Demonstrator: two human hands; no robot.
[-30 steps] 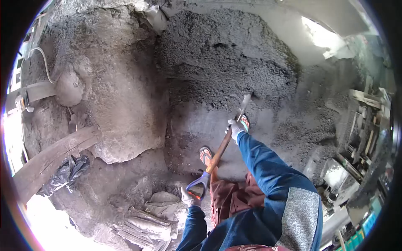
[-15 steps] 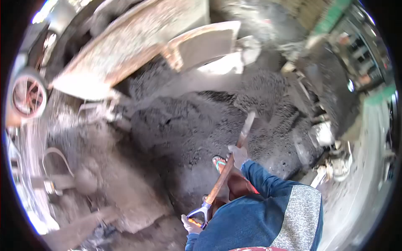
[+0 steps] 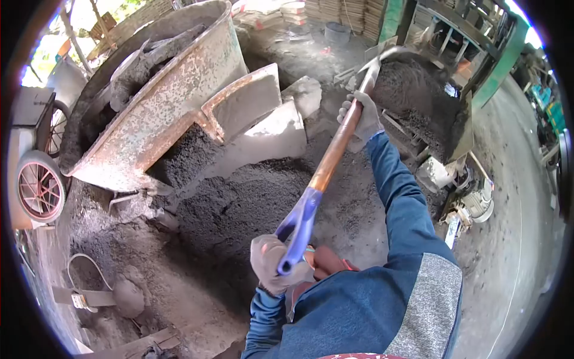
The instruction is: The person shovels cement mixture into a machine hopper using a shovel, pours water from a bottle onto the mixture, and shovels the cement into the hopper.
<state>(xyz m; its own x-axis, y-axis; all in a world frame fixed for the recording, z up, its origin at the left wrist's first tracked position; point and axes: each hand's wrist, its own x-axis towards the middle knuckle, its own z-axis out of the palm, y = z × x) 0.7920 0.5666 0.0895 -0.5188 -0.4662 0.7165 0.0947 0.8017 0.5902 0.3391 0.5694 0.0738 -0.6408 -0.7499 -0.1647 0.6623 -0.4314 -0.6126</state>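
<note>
A shovel [image 3: 336,149] with a wooden shaft and a blue D-shaped handle stretches from my body toward the upper right. My left hand [image 3: 275,263], in a pale glove, is closed around the blue handle. Farther along, my right hand [image 3: 365,116], also gloved, grips the shaft near the metal socket, with that arm extended. The blade end reaches the edge of a bin of dark, moist-looking material [image 3: 412,90]; the blade itself is mostly hidden. Below the shaft lies a heap of dark grainy material [image 3: 239,197] on the floor.
A large rusty round mixing pan [image 3: 179,78] with an open chute [image 3: 245,102] stands at the upper left. Beside it is a cart wheel [image 3: 40,185]. An electric motor [image 3: 478,203] sits at right, near a green post [image 3: 496,72]. Stacked sacks [image 3: 293,12] stand at the back.
Both hands have risen with the shovel. Its blade end has swung forward and up from the floor heap to the bin at the upper right, and my right arm has straightened.
</note>
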